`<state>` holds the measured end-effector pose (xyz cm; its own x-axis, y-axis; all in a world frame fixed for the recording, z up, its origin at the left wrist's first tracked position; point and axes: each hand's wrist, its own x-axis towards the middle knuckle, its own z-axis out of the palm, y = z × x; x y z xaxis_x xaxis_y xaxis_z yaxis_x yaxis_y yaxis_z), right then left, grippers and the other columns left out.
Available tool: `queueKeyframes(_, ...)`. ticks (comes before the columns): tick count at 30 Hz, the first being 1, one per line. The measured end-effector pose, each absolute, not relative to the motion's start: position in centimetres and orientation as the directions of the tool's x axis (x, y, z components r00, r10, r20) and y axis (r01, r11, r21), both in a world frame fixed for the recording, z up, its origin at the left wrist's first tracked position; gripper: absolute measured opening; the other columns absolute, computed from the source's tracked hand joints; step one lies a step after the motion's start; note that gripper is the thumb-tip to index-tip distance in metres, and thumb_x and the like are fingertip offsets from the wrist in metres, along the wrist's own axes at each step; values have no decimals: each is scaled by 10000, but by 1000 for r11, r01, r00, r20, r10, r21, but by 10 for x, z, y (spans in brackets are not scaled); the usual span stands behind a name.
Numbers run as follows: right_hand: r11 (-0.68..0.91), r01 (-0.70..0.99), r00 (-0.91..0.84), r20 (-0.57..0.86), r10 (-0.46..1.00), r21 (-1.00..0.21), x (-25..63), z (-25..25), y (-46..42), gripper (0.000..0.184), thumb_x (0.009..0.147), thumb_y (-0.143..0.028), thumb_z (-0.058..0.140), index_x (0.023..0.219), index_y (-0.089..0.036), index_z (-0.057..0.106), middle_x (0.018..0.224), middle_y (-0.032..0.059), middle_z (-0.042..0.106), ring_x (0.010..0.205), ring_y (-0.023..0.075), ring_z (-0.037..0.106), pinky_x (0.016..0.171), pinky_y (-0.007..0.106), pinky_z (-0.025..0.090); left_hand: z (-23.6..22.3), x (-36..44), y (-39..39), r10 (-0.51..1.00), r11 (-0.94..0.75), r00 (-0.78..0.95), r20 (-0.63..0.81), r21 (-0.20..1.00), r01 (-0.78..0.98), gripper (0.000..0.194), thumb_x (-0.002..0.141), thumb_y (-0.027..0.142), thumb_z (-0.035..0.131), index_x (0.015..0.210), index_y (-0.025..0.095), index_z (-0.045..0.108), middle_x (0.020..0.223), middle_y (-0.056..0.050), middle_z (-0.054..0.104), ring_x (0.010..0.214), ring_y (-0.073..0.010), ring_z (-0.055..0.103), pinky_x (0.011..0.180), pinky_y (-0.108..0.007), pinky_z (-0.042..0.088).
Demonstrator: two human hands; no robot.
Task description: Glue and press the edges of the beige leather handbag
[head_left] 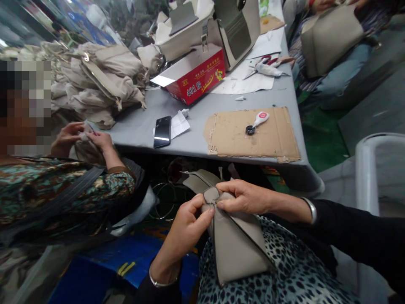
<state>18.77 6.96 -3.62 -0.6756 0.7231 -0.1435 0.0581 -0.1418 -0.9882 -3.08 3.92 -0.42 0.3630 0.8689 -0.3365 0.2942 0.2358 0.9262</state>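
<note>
A grey-beige handbag [238,247] with dark edges rests on my lap, its narrow side panel facing up. My left hand [190,221] pinches the bag's upper edge between thumb and fingers, beside a small tab. From the right, my right hand [245,197] grips the same edge, its thumb close to my left thumb where the seams meet. A strap or flap [198,179] of the same colour sticks out beyond my fingers. The bag's far side is hidden beneath my hands.
On the grey table [196,126] lie a cardboard piece [228,135] with a small glue bottle [262,118], a phone [162,131], a red box [199,78] and pliers [268,69]. Bags and cloth pile up behind. Co-workers [63,190] sit left and far right, handling pieces.
</note>
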Motion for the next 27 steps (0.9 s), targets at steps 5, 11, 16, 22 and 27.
queueKeyframes(5,-148,27,-661,-129,739,-989,191,-40,68,140,831,-255,595,921,-151,621,790,-25,524,731,130,458,618,223,375,-8,-22,36,880,274,323,-349,928,254,219,889,367,710,961,162,731,881,-61,681,828,-212,602,735,-265,500)
queueKeyframes(11,-53,6,-653,-45,756,-999,199,-40,68,158,880,-305,593,841,-154,572,764,-31,483,713,126,438,626,240,366,-12,-12,32,917,274,248,-312,945,176,273,859,362,763,1051,167,771,884,-73,731,872,-241,667,728,-260,522)
queueKeyframes(16,75,13,-619,51,784,-997,202,-44,68,190,899,-299,590,778,-173,515,711,-50,446,669,111,416,594,236,325,-15,-12,34,917,268,260,-302,951,157,286,882,362,759,1101,180,771,903,-62,745,843,-221,684,743,-259,535)
queueKeyframes(22,53,-50,-583,72,809,-997,200,-49,65,275,931,-338,572,731,-186,459,666,-62,378,631,101,371,561,236,298,-17,-10,35,911,278,274,-309,950,144,291,893,355,763,1133,190,762,891,-49,747,837,-214,685,781,-282,553)
queueKeyframes(27,-45,-138,-579,44,814,-989,201,-48,63,368,952,-415,568,700,-192,418,662,-66,343,603,89,336,528,228,271,-18,-9,36,909,291,274,-313,949,121,260,881,354,781,1086,194,768,897,-43,749,870,-214,678,766,-260,548)
